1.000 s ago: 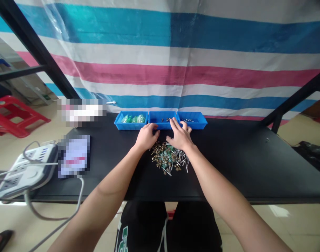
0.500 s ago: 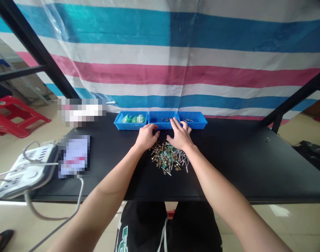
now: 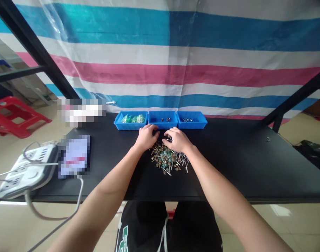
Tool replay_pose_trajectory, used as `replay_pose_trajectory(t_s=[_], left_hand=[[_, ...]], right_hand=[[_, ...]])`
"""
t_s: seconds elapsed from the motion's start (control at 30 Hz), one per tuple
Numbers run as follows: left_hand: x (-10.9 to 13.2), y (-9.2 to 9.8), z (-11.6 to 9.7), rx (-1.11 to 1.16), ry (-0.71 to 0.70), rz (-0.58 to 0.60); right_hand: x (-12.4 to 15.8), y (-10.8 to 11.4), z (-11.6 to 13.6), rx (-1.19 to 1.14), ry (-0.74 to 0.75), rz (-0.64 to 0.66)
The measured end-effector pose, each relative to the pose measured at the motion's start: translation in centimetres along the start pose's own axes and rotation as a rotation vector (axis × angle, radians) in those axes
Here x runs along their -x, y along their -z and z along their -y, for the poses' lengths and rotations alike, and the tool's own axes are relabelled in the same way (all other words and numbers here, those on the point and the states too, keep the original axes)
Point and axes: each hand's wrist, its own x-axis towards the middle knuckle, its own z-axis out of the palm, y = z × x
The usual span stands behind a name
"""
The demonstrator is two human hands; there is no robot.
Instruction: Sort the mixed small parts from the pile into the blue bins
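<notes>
A mixed pile of brass-coloured screws, silver pop rivets and green bits (image 3: 166, 159) lies on the black table in front of me. My left hand (image 3: 147, 137) rests at the pile's far left edge, its thumb apart from loosely bent fingers, and nothing shows in it. Over the far right part of the pile is my right hand (image 3: 177, 140), fingers curved and thumb apart, with silver pieces visible in the gap beneath. Behind both hands, three blue bins stand in a row: the left bin (image 3: 130, 127) holds green packets, the middle bin (image 3: 162, 125) a few screws, the right bin (image 3: 192, 125) several rivets.
A white power strip (image 3: 27, 171) with cables and a blurred phone-like device (image 3: 75, 155) lie on the left. One small metal piece (image 3: 268, 139) sits far right on the table (image 3: 236, 164). A striped sheet (image 3: 149, 75) hangs behind; black frame posts flank it.
My right hand has drawn back from the right and middle bins toward the pile, its fingers bending from outstretched to curved. My left hand has stayed in place.
</notes>
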Motion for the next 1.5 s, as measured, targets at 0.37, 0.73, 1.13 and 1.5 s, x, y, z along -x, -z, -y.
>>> replay_pose_trajectory(t_s=[0.37,0.73,1.13,1.5], left_hand=[[0.0,-0.2,0.2,-0.006,-0.015,0.025],[0.0,-0.1,0.1,0.056,-0.076,0.02],[0.3,0.4,-0.5,0.14,-0.288,0.101],[0.2,0.2,-0.3,0.128,-0.241,0.096]], right_hand=[[0.2,-0.9,0.0,-0.054,0.052,0.102],[0.0,-0.9,0.0,-0.127,0.087,-0.089],[0.1,-1.5,-0.3,-0.328,-0.051,-0.207],[0.1,-1.4,-0.1,-0.252,-0.057,-0.171]])
